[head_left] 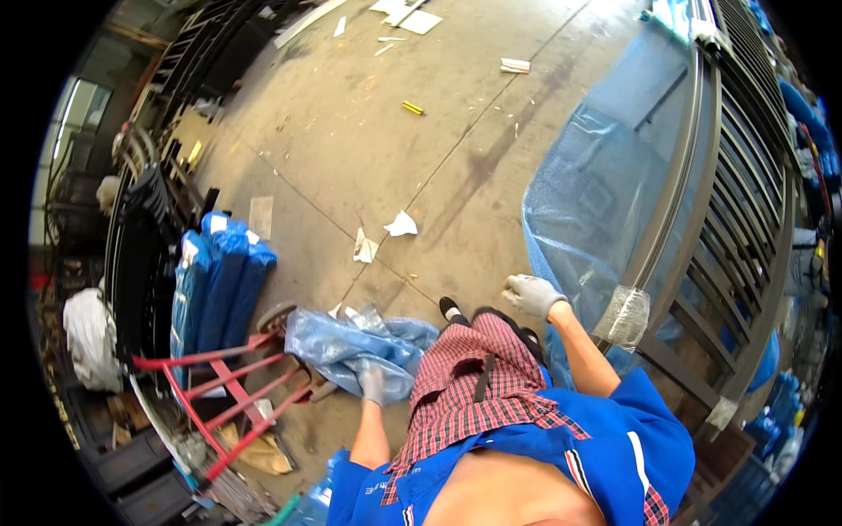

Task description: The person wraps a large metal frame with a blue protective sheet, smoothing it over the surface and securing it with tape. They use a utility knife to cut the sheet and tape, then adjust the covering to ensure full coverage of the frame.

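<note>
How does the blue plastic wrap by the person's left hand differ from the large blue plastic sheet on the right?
The wrap is bunched and crumpled, while the sheet is mostly spread out. The wrap covers a smaller area than the sheet. The wrap lies on the person's left, the sheet on the right. Both are bluish, shiny plastic.

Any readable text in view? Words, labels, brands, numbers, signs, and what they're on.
None I can quote reliably.
White lettering on the blue shirt: too small and blurred.
White patches on the blue-wrapped bundles, possibly labels: nothing legible.
</note>
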Motion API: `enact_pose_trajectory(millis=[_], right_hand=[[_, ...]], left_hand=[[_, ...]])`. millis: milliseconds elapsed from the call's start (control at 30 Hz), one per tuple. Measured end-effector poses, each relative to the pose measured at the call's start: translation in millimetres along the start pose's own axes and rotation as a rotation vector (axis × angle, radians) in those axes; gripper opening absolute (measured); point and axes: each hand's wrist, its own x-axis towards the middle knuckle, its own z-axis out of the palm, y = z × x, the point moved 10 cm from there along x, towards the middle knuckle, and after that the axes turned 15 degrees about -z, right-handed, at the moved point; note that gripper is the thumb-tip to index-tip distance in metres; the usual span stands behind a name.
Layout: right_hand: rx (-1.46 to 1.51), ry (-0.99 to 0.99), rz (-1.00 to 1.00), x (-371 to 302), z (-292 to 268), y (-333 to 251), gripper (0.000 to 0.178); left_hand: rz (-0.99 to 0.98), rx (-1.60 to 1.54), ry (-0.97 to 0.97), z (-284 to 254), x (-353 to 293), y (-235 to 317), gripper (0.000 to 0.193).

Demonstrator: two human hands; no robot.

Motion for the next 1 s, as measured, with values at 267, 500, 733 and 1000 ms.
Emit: enact_pose_trajectory(millis=[267,500,733,1000], right_hand=[[0.022,-0.053,-0.062,223,-12,-25,0.036],[0.145,-0.005,0.080,515,-49,90,0.033],[0.027,0.068,0.336,830,-40,296,0.041],[-0.306,0.217,0.415,1077,-53,455,0.042]], left_hand=[[0.362,-0.246,-0.128,23,95,469,0.026],[0.558,0.210,-0.468,223,153,601,0.033],[0.834,0.522,-0.620,304,272,692,0.025],[0.167,-0.107,-0.689,311,387,689,0.029]])
